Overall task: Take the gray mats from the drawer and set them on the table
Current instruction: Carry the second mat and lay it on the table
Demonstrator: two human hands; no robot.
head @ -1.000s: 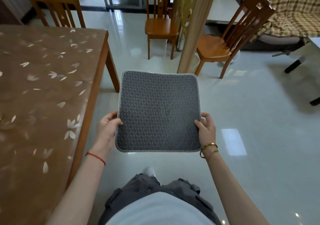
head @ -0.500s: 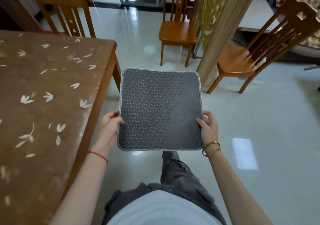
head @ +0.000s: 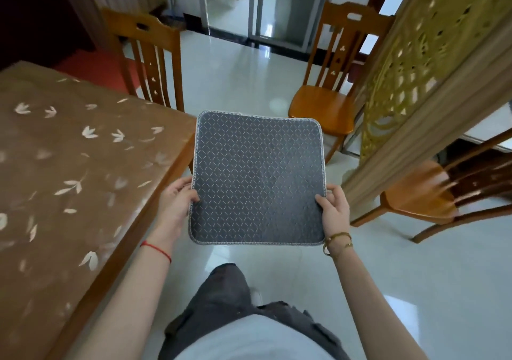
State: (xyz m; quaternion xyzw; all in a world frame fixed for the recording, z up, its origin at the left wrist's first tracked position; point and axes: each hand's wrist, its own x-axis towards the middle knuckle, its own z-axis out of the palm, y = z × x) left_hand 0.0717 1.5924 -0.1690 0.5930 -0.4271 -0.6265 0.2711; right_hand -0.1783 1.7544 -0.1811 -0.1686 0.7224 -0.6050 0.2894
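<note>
A square gray mat (head: 257, 176) with a diamond stitch pattern and a pale hemmed edge is held flat in the air above the floor. My left hand (head: 177, 199) grips its left edge and my right hand (head: 333, 210) grips its right edge. The wooden table (head: 69, 165), covered with a brown leaf-print cloth, lies to the left; the mat's left edge is just off the table's right corner. No drawer is in view.
A wooden chair (head: 149, 54) stands at the table's far end. Another chair (head: 329, 93) sits ahead, and a third (head: 432, 193) at the right. A carved golden screen (head: 421, 76) rises on the right. Glossy pale floor lies between them.
I have stepped forward and turned left with the mat held the same way. The table now fills more of the left side, and the chairs and screen have drawn closer.
</note>
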